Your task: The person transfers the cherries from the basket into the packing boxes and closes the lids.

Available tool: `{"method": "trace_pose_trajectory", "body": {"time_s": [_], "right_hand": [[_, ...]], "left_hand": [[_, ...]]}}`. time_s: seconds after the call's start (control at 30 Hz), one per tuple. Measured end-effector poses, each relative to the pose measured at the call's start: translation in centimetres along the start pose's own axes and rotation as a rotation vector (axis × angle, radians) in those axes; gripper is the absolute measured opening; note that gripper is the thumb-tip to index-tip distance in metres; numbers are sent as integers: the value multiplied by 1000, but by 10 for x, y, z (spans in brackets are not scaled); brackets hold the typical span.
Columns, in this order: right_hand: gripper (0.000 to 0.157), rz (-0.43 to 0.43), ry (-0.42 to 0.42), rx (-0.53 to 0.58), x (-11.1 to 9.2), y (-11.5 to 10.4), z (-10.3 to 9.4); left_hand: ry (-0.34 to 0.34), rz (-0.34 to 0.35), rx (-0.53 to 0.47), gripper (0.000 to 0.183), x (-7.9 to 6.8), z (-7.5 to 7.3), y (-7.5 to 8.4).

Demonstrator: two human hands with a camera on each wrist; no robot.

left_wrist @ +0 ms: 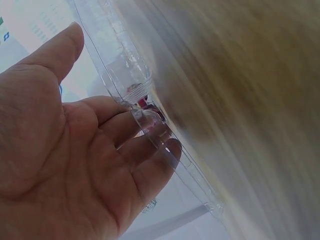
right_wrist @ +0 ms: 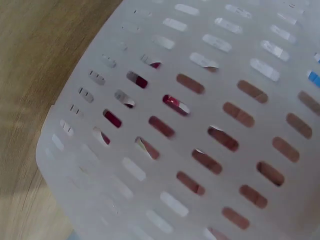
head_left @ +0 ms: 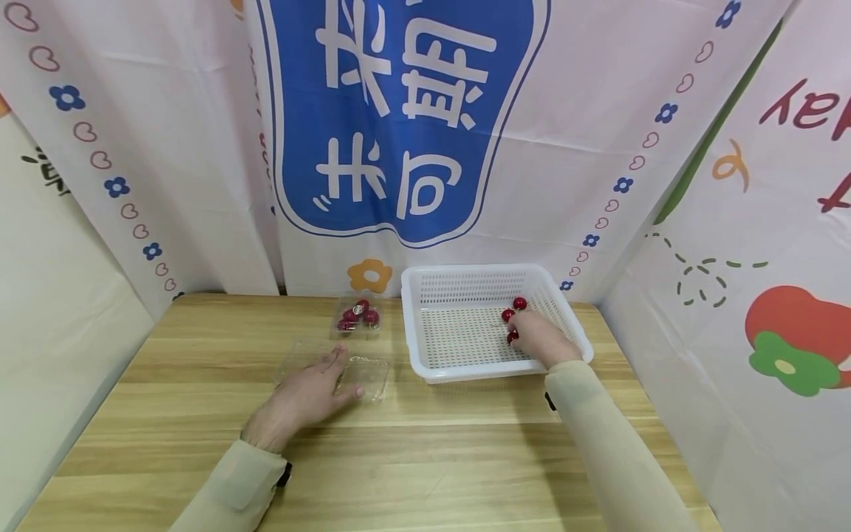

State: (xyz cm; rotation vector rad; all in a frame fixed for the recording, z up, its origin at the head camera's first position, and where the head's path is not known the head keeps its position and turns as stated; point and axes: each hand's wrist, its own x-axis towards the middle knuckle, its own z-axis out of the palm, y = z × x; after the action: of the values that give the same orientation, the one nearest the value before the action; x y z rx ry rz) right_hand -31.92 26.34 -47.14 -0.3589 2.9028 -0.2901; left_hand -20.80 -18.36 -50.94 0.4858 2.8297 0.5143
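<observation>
Clear plastic container (head_left: pixel 369 373) is apparently steadied by relaxed left hand (head_left: pixel 306 393) — red fruits (head_left: pixel 520 303) are reached by right hand (head_left: pixel 541 338) inside perforated basket (head_left: pixel 455 336); grip indeterminable.

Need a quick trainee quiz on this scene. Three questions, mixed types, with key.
1. True or false: the right hand reaches into the white basket.
2. In the head view, the visible red round items inside the basket lie in its: a) left half b) right half c) both halves.
3. Fill in: the left hand is at a ____ plastic container.

Key: 1 true; 2 b; 3 clear.
</observation>
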Motion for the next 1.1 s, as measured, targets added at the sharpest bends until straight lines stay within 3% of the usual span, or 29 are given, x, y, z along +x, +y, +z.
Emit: {"method": "trace_pose_trajectory", "body": {"time_s": [0.27, 0.47, 0.8, 1.1], "right_hand": [[6, -36, -13, 6, 19, 12, 15], [9, 0, -4, 25, 4, -13, 4], [16, -81, 100, 29, 0, -31, 5], [18, -150, 137, 30, -7, -62, -3]], "left_hand": [[-1, -7, -9, 94, -1, 0, 1], [-2, -7, -12, 94, -1, 0, 2], [-5, -13, -29, 96, -1, -1, 3], [-7, -19, -34, 95, -1, 0, 2]]}}
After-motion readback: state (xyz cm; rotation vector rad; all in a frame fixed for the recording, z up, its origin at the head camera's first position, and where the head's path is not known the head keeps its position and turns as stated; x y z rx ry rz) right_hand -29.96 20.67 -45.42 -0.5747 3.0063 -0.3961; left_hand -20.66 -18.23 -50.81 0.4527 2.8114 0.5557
